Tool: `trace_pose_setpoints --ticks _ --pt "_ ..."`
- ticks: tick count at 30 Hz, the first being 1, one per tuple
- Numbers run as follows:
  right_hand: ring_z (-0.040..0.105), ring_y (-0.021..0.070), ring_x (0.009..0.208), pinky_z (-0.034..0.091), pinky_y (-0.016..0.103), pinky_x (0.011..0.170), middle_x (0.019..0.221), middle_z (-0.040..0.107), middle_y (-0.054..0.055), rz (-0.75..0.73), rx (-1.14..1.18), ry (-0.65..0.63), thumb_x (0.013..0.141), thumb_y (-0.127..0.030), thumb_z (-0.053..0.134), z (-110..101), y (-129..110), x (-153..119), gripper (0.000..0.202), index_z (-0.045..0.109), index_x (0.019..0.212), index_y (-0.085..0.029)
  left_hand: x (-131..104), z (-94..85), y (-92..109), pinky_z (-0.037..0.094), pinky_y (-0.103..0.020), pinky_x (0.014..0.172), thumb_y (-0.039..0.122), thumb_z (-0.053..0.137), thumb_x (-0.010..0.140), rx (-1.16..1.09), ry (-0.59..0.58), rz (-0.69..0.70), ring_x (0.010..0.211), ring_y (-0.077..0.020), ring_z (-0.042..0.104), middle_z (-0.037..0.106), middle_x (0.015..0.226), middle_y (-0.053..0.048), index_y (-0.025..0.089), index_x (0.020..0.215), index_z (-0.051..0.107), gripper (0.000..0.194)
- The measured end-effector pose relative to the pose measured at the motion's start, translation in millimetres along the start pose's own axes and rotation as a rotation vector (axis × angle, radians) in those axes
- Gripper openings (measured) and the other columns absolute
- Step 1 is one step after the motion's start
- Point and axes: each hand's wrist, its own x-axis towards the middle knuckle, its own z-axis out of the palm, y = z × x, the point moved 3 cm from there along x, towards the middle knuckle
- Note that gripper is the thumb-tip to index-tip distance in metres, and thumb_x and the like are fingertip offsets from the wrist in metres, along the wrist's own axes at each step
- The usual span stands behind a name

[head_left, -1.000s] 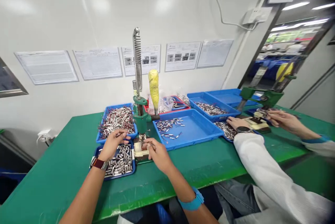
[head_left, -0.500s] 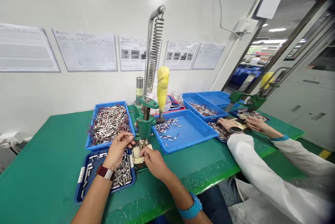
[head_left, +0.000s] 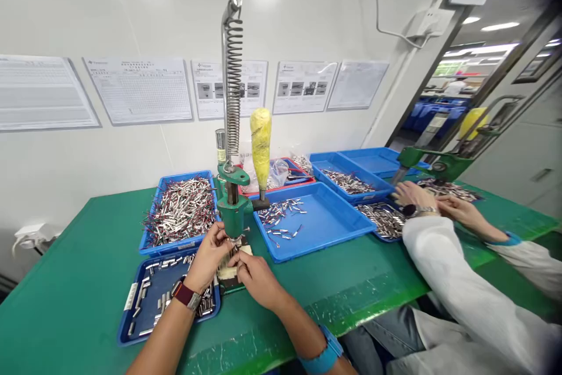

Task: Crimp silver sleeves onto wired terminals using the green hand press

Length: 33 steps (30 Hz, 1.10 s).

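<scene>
My left hand (head_left: 209,258) is closed in a pinch at the base of a green hand press (head_left: 232,214), just under its ram. What its fingertips hold is too small to make out. My right hand (head_left: 259,281) reaches in from the other side, thumb and forefinger pressed together at the press's pale, taped fixture (head_left: 228,272). Anything between those fingers is hidden. Below my left wrist lies a dark blue tray (head_left: 125,325) holding small silver metal cylinders (head_left: 144,290). The press's yellow-wrapped handle (head_left: 261,144) stands upright.
Behind my left hand, a blue tray (head_left: 144,246) is heaped with wired metal parts (head_left: 182,208). Right of the press, another blue tray (head_left: 325,240) holds a few wired parts. A co-worker's white sleeve (head_left: 443,269) and hands are at a second press (head_left: 439,164) on the right.
My left hand has moved inward under the press ram, closer to my right hand. The view has shifted slightly. The co-worker's hands have come closer together at the second press.
</scene>
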Motion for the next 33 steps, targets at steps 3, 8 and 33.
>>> trace_pose_setpoints --ticks 3,8,33 --pt "0.056 0.0118 0.058 0.037 0.02 0.06 0.061 0.06 -0.003 -0.011 -0.029 0.002 0.082 -0.008 0.042 -4 -4 -1 0.033 0.068 0.099 -0.02 -2 -0.8 0 0.045 -0.027 0.087 0.023 0.07 0.083 0.041 0.01 0.001 0.091 -0.0149 0.06 0.066 0.098 -0.002 0.021 0.106 0.06 0.025" --pt "0.054 0.0115 0.054 0.035 0.02 0.055 0.059 0.057 -0.003 -0.007 -0.076 -0.024 0.086 -0.012 0.042 -3 -5 -6 0.031 0.068 0.1 -0.02 -4 -3.1 0 0.044 -0.027 0.088 0.022 0.067 0.086 0.068 0.019 0.013 0.09 -0.0144 0.059 0.065 0.093 0.0 0.022 0.105 0.059 0.02" --pt "0.058 0.0128 0.051 0.048 0.025 0.046 0.063 0.06 0.0 -0.683 0.721 0.31 0.092 -0.06 0.048 -177 -181 45 0.042 0.062 0.088 -0.02 -10 -13.0 -5 0.047 -0.029 0.077 0.037 0.07 0.083 0.309 0.025 -0.059 0.081 -0.0182 0.059 0.067 0.091 -0.003 0.018 0.112 0.067 0.035"
